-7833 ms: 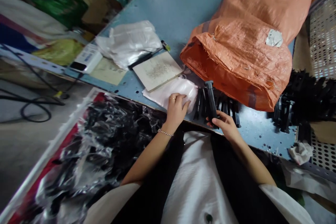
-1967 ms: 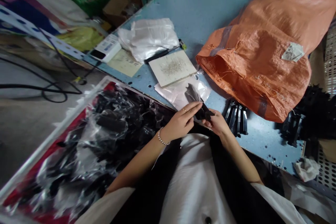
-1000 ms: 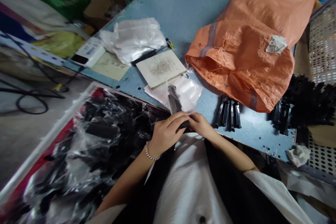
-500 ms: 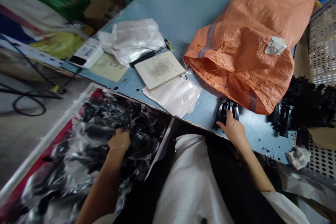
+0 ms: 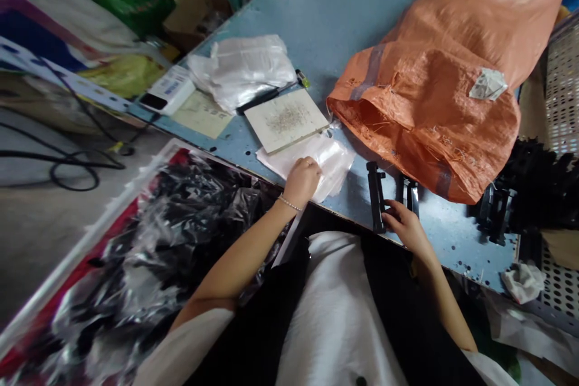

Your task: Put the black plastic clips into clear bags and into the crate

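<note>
The person's left hand [image 5: 302,182] lies palm down on a stack of clear plastic bags [image 5: 332,163], its fingers curled lightly over the film without visibly pinching it. The film looks thin and slippery, best taken by an edge. The right hand [image 5: 407,226] rests on the blue counter [image 5: 325,18], its fingertips [image 5: 389,215] at the lower end of a black moulded plastic bar [image 5: 375,196], which lies near an orange woven sack [image 5: 425,102]. Whether that grip is closed on the bar cannot be told. The bar looks light and stiff, easily held around its shaft. Both forearms reach forward from white sleeves [image 5: 181,344].
</note>
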A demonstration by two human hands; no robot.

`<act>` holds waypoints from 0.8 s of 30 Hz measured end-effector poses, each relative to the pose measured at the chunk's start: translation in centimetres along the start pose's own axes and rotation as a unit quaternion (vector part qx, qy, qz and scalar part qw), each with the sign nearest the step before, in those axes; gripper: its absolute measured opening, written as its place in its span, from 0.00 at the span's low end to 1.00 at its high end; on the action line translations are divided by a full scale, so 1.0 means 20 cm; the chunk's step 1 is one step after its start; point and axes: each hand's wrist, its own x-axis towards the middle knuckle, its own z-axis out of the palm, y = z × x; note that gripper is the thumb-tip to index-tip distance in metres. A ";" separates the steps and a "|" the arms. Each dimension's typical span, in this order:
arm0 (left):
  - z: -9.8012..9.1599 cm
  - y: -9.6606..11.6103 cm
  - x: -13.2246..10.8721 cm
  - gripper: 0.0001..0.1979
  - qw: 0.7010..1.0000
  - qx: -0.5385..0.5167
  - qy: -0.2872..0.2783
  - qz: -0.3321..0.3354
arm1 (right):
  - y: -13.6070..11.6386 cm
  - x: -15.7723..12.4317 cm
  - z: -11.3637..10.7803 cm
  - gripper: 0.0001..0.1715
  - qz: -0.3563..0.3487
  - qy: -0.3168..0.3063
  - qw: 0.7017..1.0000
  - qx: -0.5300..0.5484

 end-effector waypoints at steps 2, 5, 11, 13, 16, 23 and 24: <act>-0.03 -0.07 0.04 0.06 0.993 -0.103 -0.009 -0.063 | -0.01 0.02 0.01 0.26 -0.007 -0.006 0.997 0.080; -0.07 -0.14 0.07 0.08 0.944 -0.284 -0.025 -0.163 | -0.07 0.06 0.06 0.18 0.009 -0.061 0.975 0.212; -0.10 -0.16 0.05 0.05 0.962 -0.250 0.028 -0.109 | -0.16 0.23 0.34 0.20 0.113 -0.260 0.865 0.414; -0.13 -0.15 0.03 0.14 0.991 -0.126 0.045 -0.017 | -0.16 0.29 0.42 0.22 0.130 -0.270 0.847 0.439; -0.18 -0.09 -0.04 0.21 0.993 -0.023 0.065 0.097 | -0.15 0.35 0.48 0.22 0.142 -0.286 0.814 0.485; -0.17 0.26 -0.31 0.32 0.956 -0.090 0.040 0.277 | -0.18 0.35 0.50 0.17 0.015 -0.169 0.894 0.416; -0.16 0.30 -0.34 0.32 0.957 -0.083 0.029 0.275 | -0.20 0.33 0.50 0.15 -0.021 -0.140 0.922 0.359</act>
